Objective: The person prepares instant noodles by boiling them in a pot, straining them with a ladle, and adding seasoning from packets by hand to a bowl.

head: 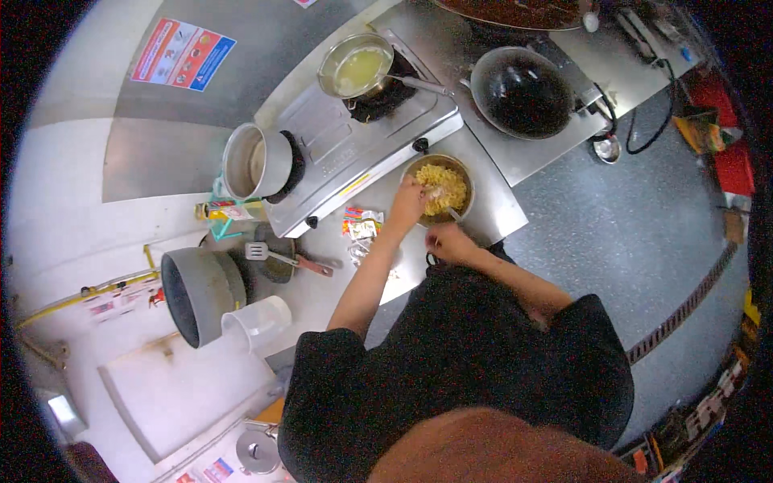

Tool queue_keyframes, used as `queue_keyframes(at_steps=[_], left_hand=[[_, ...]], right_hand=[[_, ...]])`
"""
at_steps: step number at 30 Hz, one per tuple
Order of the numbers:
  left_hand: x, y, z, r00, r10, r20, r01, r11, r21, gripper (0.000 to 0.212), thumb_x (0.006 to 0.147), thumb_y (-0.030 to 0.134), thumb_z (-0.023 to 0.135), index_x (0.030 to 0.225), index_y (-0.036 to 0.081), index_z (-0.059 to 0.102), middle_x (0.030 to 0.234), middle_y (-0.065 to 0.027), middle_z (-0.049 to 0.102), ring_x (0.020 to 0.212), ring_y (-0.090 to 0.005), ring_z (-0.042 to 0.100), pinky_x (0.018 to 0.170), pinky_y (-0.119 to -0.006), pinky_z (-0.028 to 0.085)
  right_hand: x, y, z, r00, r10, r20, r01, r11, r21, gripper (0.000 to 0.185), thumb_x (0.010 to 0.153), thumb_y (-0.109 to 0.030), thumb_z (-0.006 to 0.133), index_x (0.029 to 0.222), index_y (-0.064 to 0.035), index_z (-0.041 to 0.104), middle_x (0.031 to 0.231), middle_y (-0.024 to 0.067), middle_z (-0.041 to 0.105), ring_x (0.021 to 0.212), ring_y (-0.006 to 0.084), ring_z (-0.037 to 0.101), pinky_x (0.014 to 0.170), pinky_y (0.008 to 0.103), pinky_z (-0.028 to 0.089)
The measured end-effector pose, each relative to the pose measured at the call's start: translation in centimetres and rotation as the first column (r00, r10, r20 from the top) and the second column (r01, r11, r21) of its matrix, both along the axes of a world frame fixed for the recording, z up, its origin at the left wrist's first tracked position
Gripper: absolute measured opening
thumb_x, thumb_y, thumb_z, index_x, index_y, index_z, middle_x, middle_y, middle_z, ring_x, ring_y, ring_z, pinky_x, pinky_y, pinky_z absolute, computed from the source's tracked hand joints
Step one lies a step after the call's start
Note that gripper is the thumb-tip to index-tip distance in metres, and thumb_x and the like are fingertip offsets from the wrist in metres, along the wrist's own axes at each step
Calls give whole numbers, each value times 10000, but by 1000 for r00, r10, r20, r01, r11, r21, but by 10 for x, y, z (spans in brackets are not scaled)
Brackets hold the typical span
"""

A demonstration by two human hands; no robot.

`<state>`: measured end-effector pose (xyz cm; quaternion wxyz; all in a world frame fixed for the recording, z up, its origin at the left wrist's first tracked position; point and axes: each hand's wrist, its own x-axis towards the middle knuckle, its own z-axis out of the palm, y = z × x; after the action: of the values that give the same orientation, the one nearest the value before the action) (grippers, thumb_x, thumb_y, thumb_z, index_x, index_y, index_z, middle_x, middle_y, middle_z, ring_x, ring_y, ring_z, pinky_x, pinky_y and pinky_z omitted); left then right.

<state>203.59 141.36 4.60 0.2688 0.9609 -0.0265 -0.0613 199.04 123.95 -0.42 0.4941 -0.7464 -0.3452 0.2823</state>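
A round metal bowl (470, 176) of yellow instant noodles (445, 181) stands on the steel counter before me. My left hand (411, 199) reaches over its left rim, fingertips pinched on a small pale thing (432, 193), perhaps a sachet; blur hides its exact form. The handle of a utensil (454, 214) slants out over the near rim. Just below that rim is my right hand (450, 243), its fingers curled; whether they hold anything is not clear. Colourful seasoning packets (362, 223) and a crumpled clear wrapper (360, 250) lie left of my left forearm.
Behind the bowl is a two-burner gas stove (338, 145), bearing a pan of yellowish liquid (364, 65) with a ladle and a deep pot (256, 162). A dark wok (522, 90) sits at right. A slotted spatula (284, 258), large pot (202, 296) and plastic jug (258, 323) are at left.
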Motion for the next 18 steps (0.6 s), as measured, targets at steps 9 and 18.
queue_keyframes(at_steps=[9,18], left_hand=[[-12,-16,7,970,234,63,-224,965,-134,198,680,-40,693,873,-23,649,873,-188,575,769,-333,602,679,-397,503],[-23,-21,13,911,384,153,-354,915,-192,98,770,-22,673,864,-21,645,818,-171,603,649,-283,607,598,-357,491]], right_hand=[[116,-13,15,964,-69,259,72,997,-3,245,824,-109,630,1057,-37,643,1024,187,644,976,388,607,861,474,487],[127,-10,13,957,-82,280,72,996,46,179,833,-122,620,980,-34,673,960,187,643,920,387,616,834,480,488]])
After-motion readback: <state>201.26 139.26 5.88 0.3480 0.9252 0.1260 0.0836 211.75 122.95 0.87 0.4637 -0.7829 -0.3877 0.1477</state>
